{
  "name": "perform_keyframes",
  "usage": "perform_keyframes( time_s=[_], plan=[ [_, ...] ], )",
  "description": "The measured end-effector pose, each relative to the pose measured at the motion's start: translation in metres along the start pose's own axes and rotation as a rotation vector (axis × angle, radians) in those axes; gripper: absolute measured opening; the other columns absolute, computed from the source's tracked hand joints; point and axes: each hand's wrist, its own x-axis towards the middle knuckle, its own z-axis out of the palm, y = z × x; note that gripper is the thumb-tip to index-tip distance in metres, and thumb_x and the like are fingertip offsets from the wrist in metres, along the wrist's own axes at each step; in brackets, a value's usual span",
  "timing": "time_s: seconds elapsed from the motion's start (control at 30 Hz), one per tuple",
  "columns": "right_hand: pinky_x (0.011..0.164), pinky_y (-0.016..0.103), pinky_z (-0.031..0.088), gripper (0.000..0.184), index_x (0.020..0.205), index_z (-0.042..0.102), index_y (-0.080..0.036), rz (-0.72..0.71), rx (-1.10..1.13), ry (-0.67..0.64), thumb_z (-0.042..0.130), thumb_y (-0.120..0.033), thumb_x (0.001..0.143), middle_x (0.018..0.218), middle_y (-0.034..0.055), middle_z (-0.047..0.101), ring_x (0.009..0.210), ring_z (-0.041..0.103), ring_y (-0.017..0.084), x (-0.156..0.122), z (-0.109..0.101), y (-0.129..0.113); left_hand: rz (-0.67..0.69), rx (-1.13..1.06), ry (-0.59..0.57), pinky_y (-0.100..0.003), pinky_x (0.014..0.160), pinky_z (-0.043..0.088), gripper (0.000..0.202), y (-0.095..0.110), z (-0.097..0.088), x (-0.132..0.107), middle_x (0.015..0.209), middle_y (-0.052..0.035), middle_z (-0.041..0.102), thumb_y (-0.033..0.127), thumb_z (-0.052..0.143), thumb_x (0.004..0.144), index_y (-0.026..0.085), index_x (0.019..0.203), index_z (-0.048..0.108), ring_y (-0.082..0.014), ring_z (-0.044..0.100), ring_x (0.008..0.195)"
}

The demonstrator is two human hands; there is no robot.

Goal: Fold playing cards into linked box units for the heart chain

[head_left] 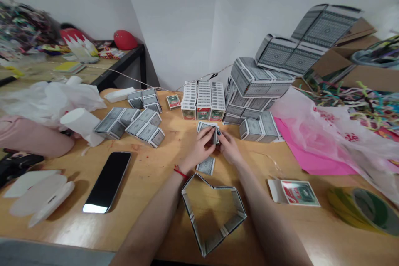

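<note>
My left hand (199, 147) and my right hand (229, 146) meet at the middle of the wooden table (149, 174), both closed on a small grey patterned card box (208, 129). A single grey patterned card (206, 166) lies flat just below my hands. Between my forearms lies an open, heart-like frame of folded patterned strips (215, 212). Just behind my hands stands a block of stacked card packs (204, 100).
Piles of grey patterned boxes (249, 91) rise at the right, more (137, 124) lie at the left. A black phone (108, 181) rests front left, a printed flattened pack (296, 192) front right. Pink plastic bags (314, 133), a tape roll (364, 210) and white plastic pieces (37, 195) lie around.
</note>
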Motion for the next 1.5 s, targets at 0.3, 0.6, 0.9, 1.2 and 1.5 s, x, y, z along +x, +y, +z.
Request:
perform_keyframes(
  time_s=[0.3, 0.6, 0.9, 1.2, 1.5],
  plan=[
    [0.069, 0.027, 0.048, 0.032, 0.090, 0.059, -0.022, 0.019, 0.054, -0.016, 0.069, -0.038, 0.064, 0.088, -0.0001, 0.064, 0.075, 0.058, 0.013, -0.002, 0.003, -0.004, 0.031, 0.010, -0.022, -0.041, 0.105, 0.031, 0.046, 0.000, 0.001, 0.000, 0.133, -0.0090, 0.038, 0.020, 0.046, 0.081, 0.023, 0.127, 0.041, -0.0209, 0.035, 0.124],
    [0.070, 0.026, 0.048, 0.033, 0.091, 0.059, -0.022, 0.009, 0.091, 0.021, 0.072, -0.033, 0.062, 0.085, 0.0003, 0.065, 0.073, 0.060, 0.013, -0.004, 0.006, -0.008, 0.079, -0.055, -0.017, -0.041, 0.106, 0.030, 0.053, 0.007, -0.001, -0.001, 0.135, -0.0085, 0.036, 0.015, 0.048, 0.078, 0.024, 0.129, 0.039, -0.0213, 0.034, 0.125],
    [0.076, 0.030, 0.049, 0.055, 0.109, 0.051, -0.022, -0.182, -0.108, 0.084, 0.073, -0.032, 0.059, 0.099, 0.0041, 0.062, 0.088, 0.059, 0.017, -0.002, 0.003, -0.006, -0.052, -0.327, 0.164, -0.041, 0.100, 0.035, 0.034, 0.005, -0.006, 0.001, 0.122, -0.0084, 0.050, 0.024, 0.048, 0.081, 0.022, 0.114, 0.055, -0.0211, 0.044, 0.116],
    [0.093, 0.038, 0.040, 0.074, 0.123, 0.041, -0.025, -0.500, -0.472, 0.021, 0.075, -0.027, 0.057, 0.120, 0.0087, 0.051, 0.109, 0.049, 0.023, -0.008, 0.007, -0.002, -0.653, -1.023, 0.023, -0.034, 0.066, 0.054, 0.039, 0.003, -0.005, 0.006, 0.104, -0.0092, 0.061, 0.034, 0.056, 0.076, 0.019, 0.112, 0.053, -0.0166, 0.061, 0.078],
    [0.088, 0.037, 0.044, 0.062, 0.117, 0.047, -0.025, -0.374, -0.370, 0.059, 0.073, -0.030, 0.060, 0.110, 0.0070, 0.056, 0.100, 0.056, 0.020, -0.005, 0.001, -0.003, -0.627, -1.045, 0.033, -0.037, 0.087, 0.046, 0.035, -0.002, -0.013, 0.009, 0.106, -0.0101, 0.062, 0.024, 0.068, 0.068, 0.014, 0.101, 0.060, -0.0178, 0.060, 0.092]
  ],
)
